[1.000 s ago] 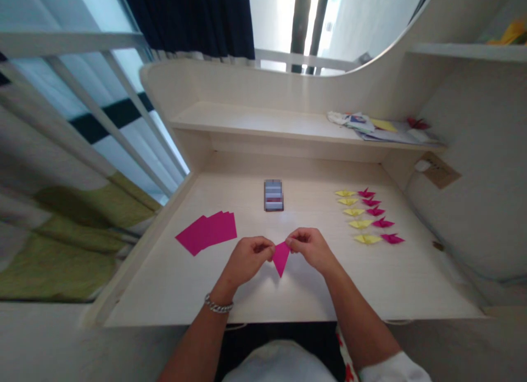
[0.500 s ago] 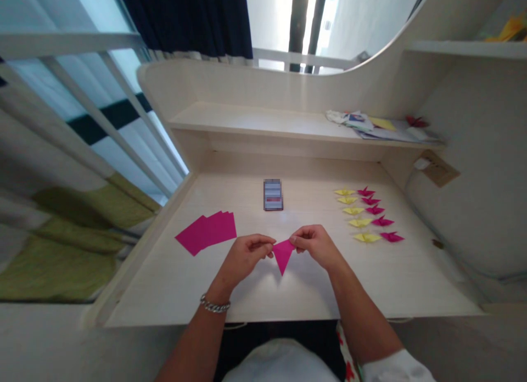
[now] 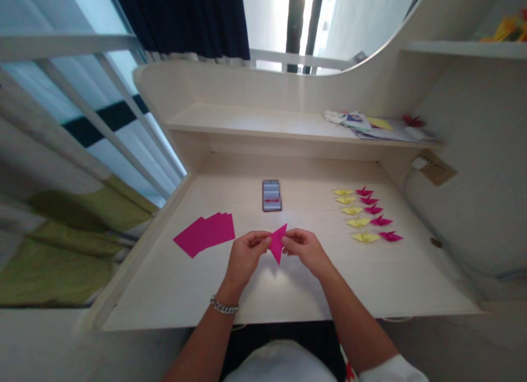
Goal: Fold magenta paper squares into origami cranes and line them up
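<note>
Between my hands, above the desk, is a folded piece of pink origami paper point(image 3: 278, 243), its pointed ends facing up and down. My left hand point(image 3: 250, 251) pinches its left edge with thumb and fingers. On the opposite edge, my right hand point(image 3: 303, 248) is closed with thumb against fingers. To the left lies a fanned stack of pink paper sheets point(image 3: 206, 232). Several yellow paper cranes point(image 3: 358, 223) and pink paper cranes point(image 3: 381, 221) stand in two columns to the right.
A phone point(image 3: 272, 195) lies on the white desk point(image 3: 164, 294) beyond my hands. Papers point(image 3: 370, 124) rest on the shelf point(image 3: 239, 118) at the back. A cable point(image 3: 436, 228) runs along the right wall, and a bed rail point(image 3: 111, 129) borders the left side.
The pink paper has turned from a downward-pointing triangle to a shape with points up and down. My hands have drawn slightly closer together, shifting their hold.
</note>
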Available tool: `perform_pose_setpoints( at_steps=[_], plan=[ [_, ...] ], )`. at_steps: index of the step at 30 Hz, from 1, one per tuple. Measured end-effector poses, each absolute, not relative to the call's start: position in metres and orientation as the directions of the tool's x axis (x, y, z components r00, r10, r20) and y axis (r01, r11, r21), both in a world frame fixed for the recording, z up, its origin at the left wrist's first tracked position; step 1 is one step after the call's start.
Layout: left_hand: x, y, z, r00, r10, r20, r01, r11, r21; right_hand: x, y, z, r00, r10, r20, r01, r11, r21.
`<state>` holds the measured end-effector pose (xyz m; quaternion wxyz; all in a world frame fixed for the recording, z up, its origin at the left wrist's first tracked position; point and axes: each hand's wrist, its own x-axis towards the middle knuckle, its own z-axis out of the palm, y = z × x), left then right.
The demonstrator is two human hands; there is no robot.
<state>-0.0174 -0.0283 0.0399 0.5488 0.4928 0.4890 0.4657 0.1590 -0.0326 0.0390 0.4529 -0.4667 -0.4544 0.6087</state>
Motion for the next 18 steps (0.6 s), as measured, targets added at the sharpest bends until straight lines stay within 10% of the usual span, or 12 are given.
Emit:
perform_pose_setpoints(
  at_steps=[8,18],
  plan=[
    [-0.014,-0.032,0.041,0.037,0.997,0.072,0.100,-0.076,0.992,0.150,-0.031,0.028,-0.154,0.983,-0.102,-0.064,-0.113,-0.992],
    [-0.010,-0.032,0.037,0.128,0.989,-0.073,-0.048,0.080,0.996,0.150,-0.033,0.039,-0.180,0.981,-0.066,-0.098,-0.085,-0.992]
  ],
)
